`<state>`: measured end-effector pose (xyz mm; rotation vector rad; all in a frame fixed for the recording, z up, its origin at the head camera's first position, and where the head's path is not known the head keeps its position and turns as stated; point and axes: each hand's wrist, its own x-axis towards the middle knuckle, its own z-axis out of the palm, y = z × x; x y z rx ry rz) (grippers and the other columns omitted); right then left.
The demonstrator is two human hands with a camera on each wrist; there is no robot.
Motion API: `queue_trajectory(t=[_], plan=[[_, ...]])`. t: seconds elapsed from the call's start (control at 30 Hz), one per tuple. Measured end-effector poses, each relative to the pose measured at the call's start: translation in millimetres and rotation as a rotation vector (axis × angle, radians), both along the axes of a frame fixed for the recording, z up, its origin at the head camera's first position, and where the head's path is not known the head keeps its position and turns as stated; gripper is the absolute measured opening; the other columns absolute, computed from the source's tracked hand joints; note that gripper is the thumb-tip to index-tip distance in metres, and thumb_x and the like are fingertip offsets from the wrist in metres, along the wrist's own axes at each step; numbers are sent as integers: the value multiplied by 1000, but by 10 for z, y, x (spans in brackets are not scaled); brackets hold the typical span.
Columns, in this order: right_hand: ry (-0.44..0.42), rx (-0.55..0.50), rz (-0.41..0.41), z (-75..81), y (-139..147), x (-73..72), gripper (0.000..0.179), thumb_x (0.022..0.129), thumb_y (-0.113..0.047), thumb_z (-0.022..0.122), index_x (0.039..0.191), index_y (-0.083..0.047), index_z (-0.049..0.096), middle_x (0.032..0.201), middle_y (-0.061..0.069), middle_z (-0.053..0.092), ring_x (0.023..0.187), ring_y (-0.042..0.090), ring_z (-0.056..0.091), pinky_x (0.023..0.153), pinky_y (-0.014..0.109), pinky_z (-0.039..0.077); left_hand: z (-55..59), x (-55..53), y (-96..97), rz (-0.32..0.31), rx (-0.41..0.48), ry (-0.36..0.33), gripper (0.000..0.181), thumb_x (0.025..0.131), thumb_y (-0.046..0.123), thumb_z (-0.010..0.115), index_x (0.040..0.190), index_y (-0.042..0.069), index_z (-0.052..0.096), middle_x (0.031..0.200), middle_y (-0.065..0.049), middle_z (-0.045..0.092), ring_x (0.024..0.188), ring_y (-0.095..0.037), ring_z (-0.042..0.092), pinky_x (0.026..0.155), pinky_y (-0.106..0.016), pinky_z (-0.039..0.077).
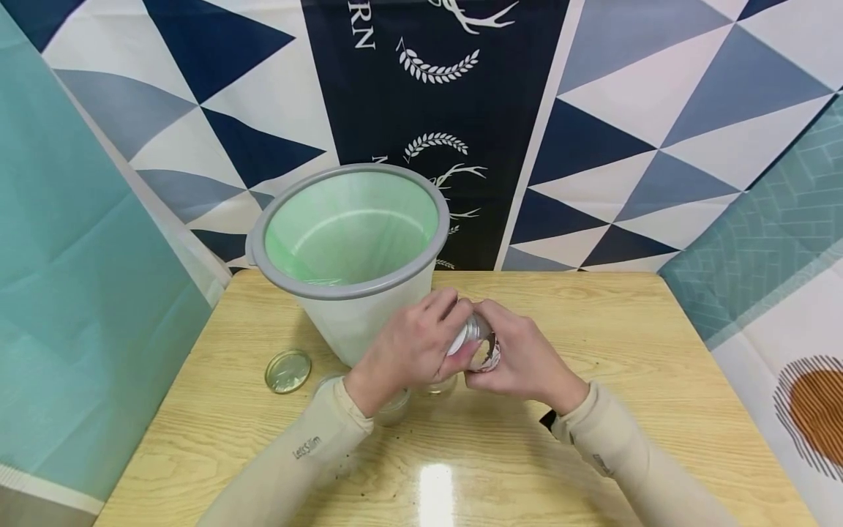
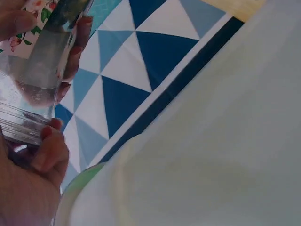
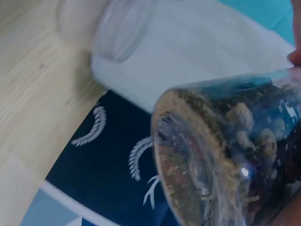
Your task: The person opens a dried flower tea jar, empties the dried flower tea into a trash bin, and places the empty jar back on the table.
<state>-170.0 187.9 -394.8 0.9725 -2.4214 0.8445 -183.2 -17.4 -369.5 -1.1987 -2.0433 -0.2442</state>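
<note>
Both hands hold a clear jar [image 1: 485, 353], tilted, in front of the white bin. My left hand [image 1: 415, 340] grips its top end, and the fingers curl round a ridged clear rim [image 2: 23, 123] in the left wrist view. Around the body of the jar is my right hand [image 1: 520, 355]. A label with pink flowers and green leaves [image 2: 28, 35] shows on the jar's side. Dry brown bits and pale lumps [image 3: 242, 125] lie inside towards its base, seen in the right wrist view. Part of the jar is hidden by the fingers.
A white bin [image 1: 349, 322] with a grey rim and green inside stands at the back left. On the wooden table [image 1: 593, 439] lie a round gold-rimmed lid [image 1: 287, 371] and clear jars [image 1: 393, 408], partly hidden under the left forearm. Patterned cloth hangs behind.
</note>
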Motion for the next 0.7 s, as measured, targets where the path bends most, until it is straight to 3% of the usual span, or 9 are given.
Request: queue_trajectory(t=[0.13,0.23,0.37,0.47,0.57,0.63,0.7], plan=[[151,12,-88,19,-71,27,64,58,-23,87,114,-4,62,92,1,60,67,11,55,55,26,51,30,19,29,48,86,-51,43,108,34,24,102,4,55,87,-6,52,68,-16,52,57,-23,51],[241,44,-158,24,-107,-6,68,57,-27,90,114,-2,62,92,4,60,63,12,51,50,27,48,27,18,38,109,145,-138,50,110,40,22,99,3,53,84,-6,49,61,-16,49,52,-24,49],[164,63,-177,22,-125,-24,71,56,-25,91,116,-3,62,97,5,63,67,14,57,54,30,53,24,23,11,157,164,-272,77,106,65,9,101,3,54,86,-5,55,63,-18,56,54,-28,52],[85,52,-174,18,-114,-8,73,56,-24,91,119,-4,61,101,5,64,74,16,62,60,33,57,35,43,-44,163,147,-327,93,100,75,5,119,0,57,100,-8,66,77,-21,66,64,-34,58],[58,35,-168,16,-94,3,74,56,-22,90,121,-4,60,102,5,65,78,16,64,63,33,58,48,52,-126,79,132,-329,91,102,73,10,144,4,52,130,-13,66,109,-26,69,92,-37,59],[67,30,-163,15,-79,5,71,57,-20,89,121,-6,61,99,3,64,75,14,62,61,31,55,57,56,-183,-31,115,-298,78,107,65,19,151,9,50,146,-13,59,128,-28,61,109,-38,51],[84,37,-158,12,-64,7,69,56,-20,89,118,-7,61,95,1,62,72,11,58,58,28,52,60,60,-229,-129,97,-269,62,111,55,29,151,14,52,152,-12,54,136,-28,55,117,-38,45]])
